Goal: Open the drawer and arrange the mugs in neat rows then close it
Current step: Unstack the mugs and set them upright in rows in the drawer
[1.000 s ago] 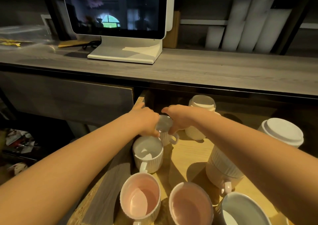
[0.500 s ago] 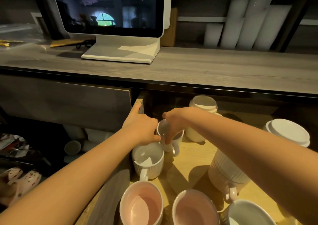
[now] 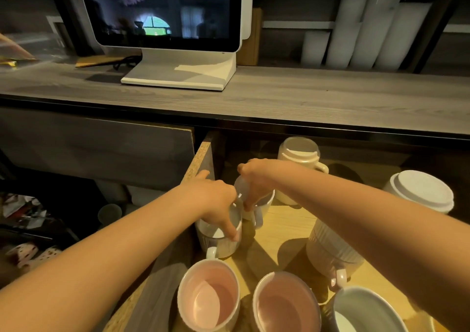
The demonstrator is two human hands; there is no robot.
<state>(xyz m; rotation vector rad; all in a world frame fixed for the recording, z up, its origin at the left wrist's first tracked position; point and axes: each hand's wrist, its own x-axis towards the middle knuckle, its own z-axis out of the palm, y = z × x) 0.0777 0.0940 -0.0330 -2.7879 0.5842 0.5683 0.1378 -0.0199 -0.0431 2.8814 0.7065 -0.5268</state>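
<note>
The drawer [image 3: 284, 232] stands open below the counter, its pale wooden floor holding several mugs. My left hand [image 3: 216, 202] grips the far rim of a white ribbed mug [image 3: 218, 245] at the drawer's left side. My right hand [image 3: 254, 179] pinches the rim of a smaller white mug [image 3: 262, 209] just behind it. Two pink-lined mugs [image 3: 208, 296] [image 3: 287, 303] sit side by side in front. A white mug [image 3: 366, 311] is at the front right. An upside-down ribbed mug [image 3: 328, 250] lies under my right forearm.
A lidded cream jar [image 3: 300, 153] stands at the drawer's back and an upturned white cup [image 3: 422, 192] at the right. The drawer's left wall [image 3: 201, 161] is chipboard. On the grey counter [image 3: 305, 97] sits a white monitor [image 3: 173, 26]; white rolls [image 3: 361, 26] lean behind.
My left hand slid back from the drawer's wall onto the ribbed mug's rim. My right hand stayed on the small mug. The view shifted slightly right.
</note>
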